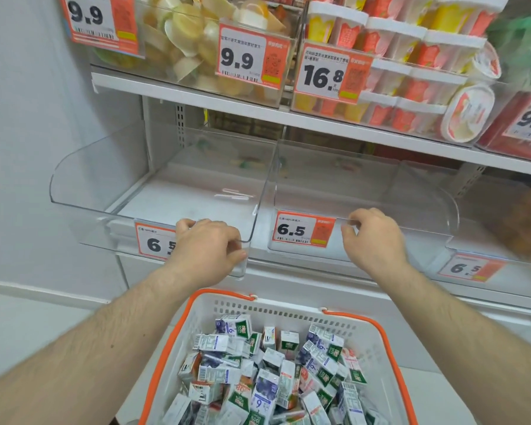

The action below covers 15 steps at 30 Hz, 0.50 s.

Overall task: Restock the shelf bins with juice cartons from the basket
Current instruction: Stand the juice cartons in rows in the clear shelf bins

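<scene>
Two clear plastic shelf bins sit side by side on the middle shelf, both with bare floors. My left hand (pixel 207 245) grips the front lip of the left bin (pixel 83 191), partly covering its 6.5 price tag. My right hand (pixel 373 236) grips the front lip of the right bin (pixel 411 191), just right of its 6.5 tag (pixel 302 230). Below my forearms stands a white basket with orange rim and handles (pixel 377 329), holding several small juice cartons (pixel 267 372) lying jumbled, white with blue, green and red print.
The shelf above holds clear bins of yellow jelly cups (pixel 190 41) and stacked white-lidded cups (pixel 411 65), with 9.9 and 16.8 tags. A third clear bin (pixel 503 240) at right holds something brownish. A grey wall (pixel 19 148) bounds the left side.
</scene>
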{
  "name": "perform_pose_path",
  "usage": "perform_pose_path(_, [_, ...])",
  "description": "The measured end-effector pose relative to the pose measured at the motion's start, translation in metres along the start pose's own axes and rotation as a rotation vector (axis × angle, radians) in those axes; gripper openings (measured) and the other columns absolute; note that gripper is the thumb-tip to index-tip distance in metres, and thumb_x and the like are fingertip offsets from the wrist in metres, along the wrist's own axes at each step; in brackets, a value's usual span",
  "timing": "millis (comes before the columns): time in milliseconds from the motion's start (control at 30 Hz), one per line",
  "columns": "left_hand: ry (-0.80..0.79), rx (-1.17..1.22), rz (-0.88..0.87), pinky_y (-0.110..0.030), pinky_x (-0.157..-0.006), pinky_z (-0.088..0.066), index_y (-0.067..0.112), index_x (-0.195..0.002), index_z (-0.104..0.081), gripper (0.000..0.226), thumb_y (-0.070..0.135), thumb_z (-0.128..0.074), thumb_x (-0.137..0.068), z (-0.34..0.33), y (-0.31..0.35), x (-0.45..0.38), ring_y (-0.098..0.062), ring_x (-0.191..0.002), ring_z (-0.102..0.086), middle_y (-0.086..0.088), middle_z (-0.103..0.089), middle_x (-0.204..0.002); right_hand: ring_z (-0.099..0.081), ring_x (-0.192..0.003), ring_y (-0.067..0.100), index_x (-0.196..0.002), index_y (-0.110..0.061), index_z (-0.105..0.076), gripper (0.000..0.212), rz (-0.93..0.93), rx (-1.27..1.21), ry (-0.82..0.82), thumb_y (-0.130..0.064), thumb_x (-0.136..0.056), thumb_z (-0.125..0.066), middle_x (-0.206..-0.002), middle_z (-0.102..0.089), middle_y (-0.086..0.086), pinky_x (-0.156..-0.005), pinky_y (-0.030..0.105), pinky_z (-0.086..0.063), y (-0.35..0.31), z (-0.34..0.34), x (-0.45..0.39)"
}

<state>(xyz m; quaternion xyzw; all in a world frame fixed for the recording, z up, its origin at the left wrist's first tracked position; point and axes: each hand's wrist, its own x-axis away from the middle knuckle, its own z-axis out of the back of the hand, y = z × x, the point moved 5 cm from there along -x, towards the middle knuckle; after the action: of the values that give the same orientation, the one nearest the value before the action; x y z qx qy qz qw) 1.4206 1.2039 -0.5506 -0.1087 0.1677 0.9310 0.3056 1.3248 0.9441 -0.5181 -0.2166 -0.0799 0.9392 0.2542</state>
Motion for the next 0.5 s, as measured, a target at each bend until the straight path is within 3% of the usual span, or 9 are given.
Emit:
perform_pose_path(300, [0.062,0.018,-0.016,-0.04,-0.103,-0.015,0.031,-0.09,-0.065,0.014,0.044,-0.061,-0.092,-0.007,0.004,-0.017,-0.011,-0.101,-0.049,0.016,-0.054,-0.088,-0.058,-0.105,0.031,-0.112,-0.015,-0.07,0.025,-0.002,0.012,-0.021,-0.028,-0.097,-0.055,-0.114,-0.063,0.008,-0.084,0.036,-0.047,-0.006,-0.004,0.009])
perform_pose_path(500, [0.04,-0.001,-0.016,-0.042,-0.107,-0.015,0.034,-0.085,-0.059,0.013,0.044,-0.059,-0.092,-0.018,0.005,-0.027,-0.011,-0.103,-0.048,0.016,-0.052,-0.086,-0.057,-0.103,0.032,-0.108,-0.02,-0.072,0.025,-0.012,0.078,-0.054,-0.03,-0.098,-0.051,-0.11,-0.063,0.008,-0.077,0.034,-0.045,-0.004,-0.01,0.014])
